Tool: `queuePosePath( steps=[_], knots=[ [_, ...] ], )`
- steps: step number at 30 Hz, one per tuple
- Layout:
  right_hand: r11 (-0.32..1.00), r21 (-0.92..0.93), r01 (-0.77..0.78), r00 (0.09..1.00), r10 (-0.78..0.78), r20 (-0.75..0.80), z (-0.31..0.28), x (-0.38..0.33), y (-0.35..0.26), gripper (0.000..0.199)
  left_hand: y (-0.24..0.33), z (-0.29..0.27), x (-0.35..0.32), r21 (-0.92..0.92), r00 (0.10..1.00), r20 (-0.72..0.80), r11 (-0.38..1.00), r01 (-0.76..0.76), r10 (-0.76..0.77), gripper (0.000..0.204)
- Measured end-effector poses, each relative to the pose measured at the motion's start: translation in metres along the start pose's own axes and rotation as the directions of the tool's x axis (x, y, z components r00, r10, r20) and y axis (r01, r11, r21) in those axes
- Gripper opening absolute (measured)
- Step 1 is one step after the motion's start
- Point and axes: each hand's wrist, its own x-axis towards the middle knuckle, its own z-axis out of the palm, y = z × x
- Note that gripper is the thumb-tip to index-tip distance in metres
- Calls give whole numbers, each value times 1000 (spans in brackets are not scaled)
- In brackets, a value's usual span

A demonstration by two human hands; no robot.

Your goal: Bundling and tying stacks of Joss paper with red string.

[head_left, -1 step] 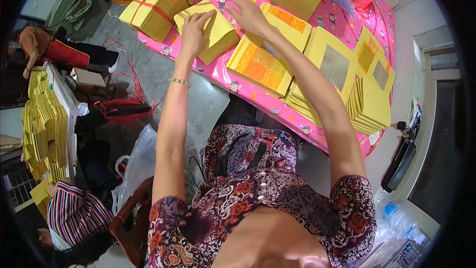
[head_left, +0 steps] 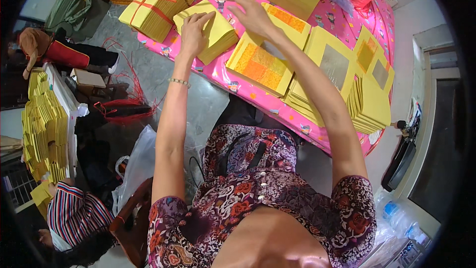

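Two hands up on the table (head_left: 218, 72) right now, pink cartoon-print cover and all. My left hand (head_left: 193, 34) sits on a small stack of yellow paper (head_left: 210, 32) near the table's front edge, fingers (head_left: 206, 19) curled over the top sheet, pinching its edge. My right hand (head_left: 254, 15) hovers just beside that stack, fingers spread loose, holding nothing I can make out. Next to it lies a pile with orange squares (head_left: 260, 67), and further right more yellow sheets with silver squares (head_left: 334, 67). Tied yellow bundles (head_left: 158, 2) sit at the far left corner.
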Motion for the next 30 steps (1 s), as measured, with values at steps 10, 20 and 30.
queuePosePath(
  steps=[10,20,30],
  knots=[
    [963,-269,-4,979,58,196,-84,-135,-48,30,3,-6,2,-21,998,57,1000,-8,9,63],
    [887,-448,109,994,-83,77,-60,-181,-63,28,5,-18,1,-96,998,-68,995,-14,7,57],
    [969,-248,13,999,-1,48,-63,-178,-60,19,93,-52,-33,-520,993,102,848,99,-54,32]
  ],
)
